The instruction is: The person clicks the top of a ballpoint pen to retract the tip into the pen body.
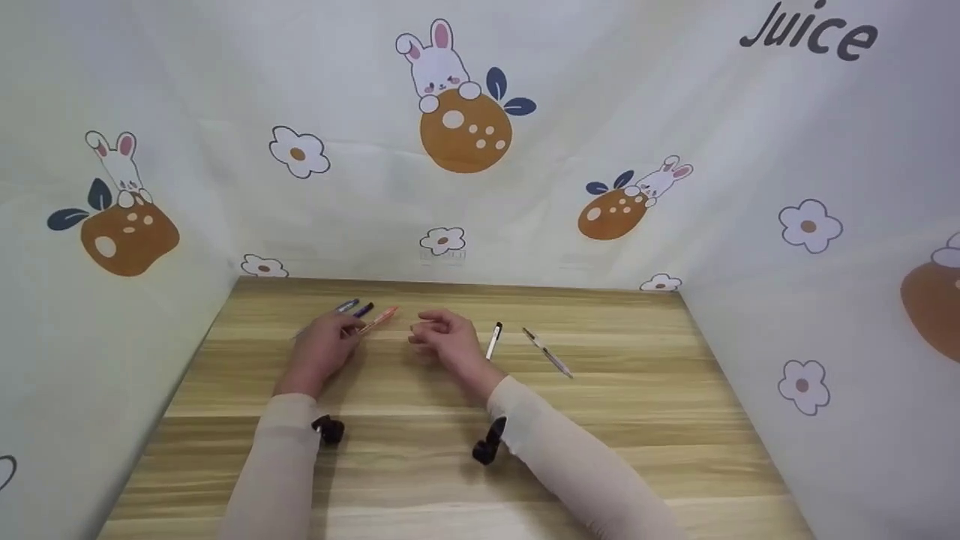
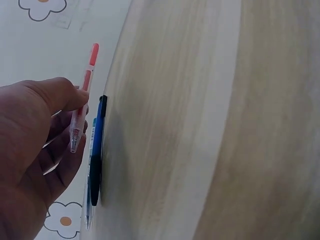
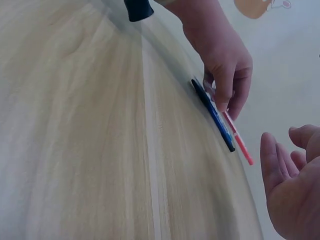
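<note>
My left hand [image 1: 322,348] pinches a clear pen with red ends [image 2: 87,82] between thumb and fingers, at the left back of the table. Just beyond that hand lie a blue pen with dark ends [image 2: 98,150] and a clear, blue-tinted pen [image 2: 88,200], side by side. My right hand [image 1: 453,345] is raised to the right of the red pen, its fingers loosely bent with nothing between them. Behind its wrist a white pen with a black end [image 1: 493,341] is partly covered. Farther right is a clear pen with a dark tip [image 1: 548,352].
The wood-grain table [image 1: 405,465] has a printed white curtain [image 1: 360,202] standing along its back and sides. A small black camera [image 1: 330,430] is strapped at the left wrist, and another black camera [image 1: 489,442] at the right.
</note>
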